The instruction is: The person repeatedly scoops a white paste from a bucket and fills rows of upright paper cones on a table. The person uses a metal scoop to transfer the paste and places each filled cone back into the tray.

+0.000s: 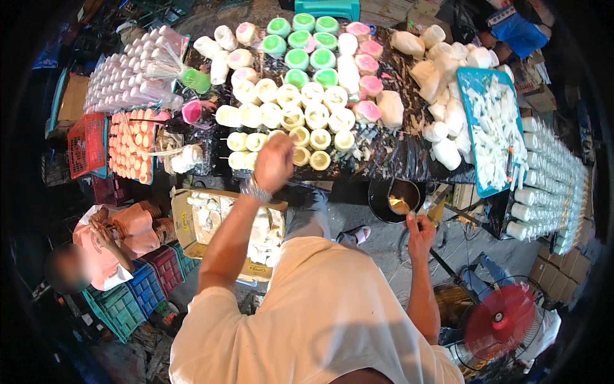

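Observation:
My left hand, with a metal band at its wrist, is over the near rows of cream hollow wax-like cups. Its fingertips reach among these cups; whether they grip one is hidden by the hand. My right hand is closed on the handle of a metal ladle. The ladle's bowl, amber and shiny inside, hangs over a dark round pot below the table's front edge. Some cups lie on their sides at the left of the rows, with wicks sticking out.
Green-filled cups and pink-topped pieces stand farther back on the dark table. A teal tray of white scraps lies right. At left, an open carton is near a seated person. A red fan stands behind right.

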{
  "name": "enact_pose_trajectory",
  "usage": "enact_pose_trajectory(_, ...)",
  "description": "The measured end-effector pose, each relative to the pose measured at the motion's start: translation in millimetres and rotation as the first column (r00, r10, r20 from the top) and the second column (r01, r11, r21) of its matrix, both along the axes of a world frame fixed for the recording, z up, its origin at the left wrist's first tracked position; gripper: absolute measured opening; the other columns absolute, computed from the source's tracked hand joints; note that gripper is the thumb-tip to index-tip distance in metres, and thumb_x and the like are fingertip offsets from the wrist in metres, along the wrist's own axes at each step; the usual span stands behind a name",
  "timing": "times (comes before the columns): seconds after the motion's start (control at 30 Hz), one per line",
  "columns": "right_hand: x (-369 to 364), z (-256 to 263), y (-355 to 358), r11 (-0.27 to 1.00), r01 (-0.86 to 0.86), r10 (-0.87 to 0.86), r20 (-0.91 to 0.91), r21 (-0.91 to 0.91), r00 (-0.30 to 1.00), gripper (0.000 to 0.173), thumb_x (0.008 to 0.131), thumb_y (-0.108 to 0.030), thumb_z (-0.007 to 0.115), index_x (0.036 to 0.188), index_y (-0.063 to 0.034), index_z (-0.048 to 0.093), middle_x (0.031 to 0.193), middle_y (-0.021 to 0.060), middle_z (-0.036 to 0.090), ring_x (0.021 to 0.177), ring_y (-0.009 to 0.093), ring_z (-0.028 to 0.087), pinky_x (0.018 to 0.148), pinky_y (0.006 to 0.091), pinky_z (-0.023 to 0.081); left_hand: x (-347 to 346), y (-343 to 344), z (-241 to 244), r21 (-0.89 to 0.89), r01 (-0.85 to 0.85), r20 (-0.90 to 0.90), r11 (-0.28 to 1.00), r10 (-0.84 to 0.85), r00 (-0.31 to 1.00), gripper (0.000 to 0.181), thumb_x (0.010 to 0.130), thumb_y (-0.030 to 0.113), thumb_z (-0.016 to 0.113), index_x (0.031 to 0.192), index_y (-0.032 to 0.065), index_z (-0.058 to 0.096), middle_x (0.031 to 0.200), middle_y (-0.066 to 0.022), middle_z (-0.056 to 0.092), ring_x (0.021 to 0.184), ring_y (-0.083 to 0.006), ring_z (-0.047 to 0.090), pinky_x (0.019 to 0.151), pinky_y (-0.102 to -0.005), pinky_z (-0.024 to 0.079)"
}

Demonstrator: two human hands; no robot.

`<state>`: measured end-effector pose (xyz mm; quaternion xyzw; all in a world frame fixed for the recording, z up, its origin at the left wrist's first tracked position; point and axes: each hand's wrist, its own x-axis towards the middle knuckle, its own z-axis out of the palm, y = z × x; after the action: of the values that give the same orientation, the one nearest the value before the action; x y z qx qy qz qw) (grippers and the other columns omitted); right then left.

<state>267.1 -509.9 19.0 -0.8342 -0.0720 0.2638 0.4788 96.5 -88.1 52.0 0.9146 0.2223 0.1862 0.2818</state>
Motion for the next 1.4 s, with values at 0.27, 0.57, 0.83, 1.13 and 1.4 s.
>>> enact_pose_trajectory(0.27, 31.8, 67.3, 180.5, 0.970, -0.198, 0.194, 0.041, 0.138, 0.980, 0.031, 0.098, -0.029, 0.076, 0.084, -0.0013, 0.071, 0.070, -0.0003, 0.065, 0.063, 0.006, 0.052, 0.056, 0.0259, 0.041, 50.6, 150.5, -13.5, 0.059, 0.402, -0.208, 0.914, -0.382, 0.900, 0.034, 0.082, 0.001, 0.074, 0.115, 0.0081, 0.071, 0.102, -0.0122, 0.066, 0.099, -0.0359, 0.063, 0.088, -0.0464, 0.053)
enact_pose_trajectory(0.57, 28.9, 109.1, 286.9, 0.926, -0.368, 0.377, 0.155, -0.084, 0.913, 0.036, 0.093, -0.028, 0.078, 0.080, 0.0041, 0.069, 0.059, 0.0056, 0.059, 0.056, 0.009, 0.046, 0.051, 0.0324, 0.040, 80.7, 164.6, -29.4, 0.026, 0.612, -0.162, 0.791, -0.600, 0.783, 0.009, 0.074, 0.002, 0.071, 0.077, 0.0085, 0.066, 0.091, -0.0058, 0.064, 0.095, -0.0305, 0.061, 0.083, -0.0428, 0.051)
enact_pose_trajectory(0.83, 23.3, 108.5, 315.1, 0.842, -0.488, 0.536, 0.257, -0.229, 0.804, 0.042, 0.089, -0.034, 0.077, 0.073, 0.0015, 0.064, 0.060, 0.0169, 0.060, 0.052, 0.029, 0.056, 0.054, 0.0411, 0.045, 82.7, 176.3, -38.8, 0.000, 0.628, -0.260, 0.778, -0.606, 0.751, 0.008, 0.076, 0.001, 0.072, 0.078, 0.0084, 0.069, 0.085, -0.0046, 0.068, 0.095, -0.0286, 0.062, 0.084, -0.0414, 0.051)
enact_pose_trajectory(1.13, 13.7, 112.7, 331.9, 0.735, -0.562, 0.676, 0.351, -0.379, 0.648, 0.039, 0.091, -0.035, 0.072, 0.075, -0.0002, 0.066, 0.068, 0.0225, 0.065, 0.064, 0.041, 0.066, 0.061, 0.0495, 0.051, 94.7, 177.4, -46.0, -0.103, 0.593, -0.306, 0.798, -0.593, 0.745, 0.008, 0.079, 0.000, 0.075, 0.077, 0.0049, 0.069, 0.084, -0.0081, 0.070, 0.091, -0.0301, 0.064, 0.086, -0.0415, 0.052)
enact_pose_trajectory(1.4, 12.9, 115.9, 331.6, 0.704, -0.572, 0.705, 0.314, -0.422, 0.636, 0.037, 0.091, -0.035, 0.070, 0.078, 0.0002, 0.067, 0.074, 0.0241, 0.067, 0.068, 0.043, 0.067, 0.065, 0.0509, 0.053, 96.5, 183.8, -39.9, -0.194, 0.555, -0.327, 0.809, -0.586, 0.741, 0.005, 0.081, 0.001, 0.075, 0.084, -0.0003, 0.070, 0.086, -0.0131, 0.069, 0.094, -0.0336, 0.065, 0.084, -0.0445, 0.053)
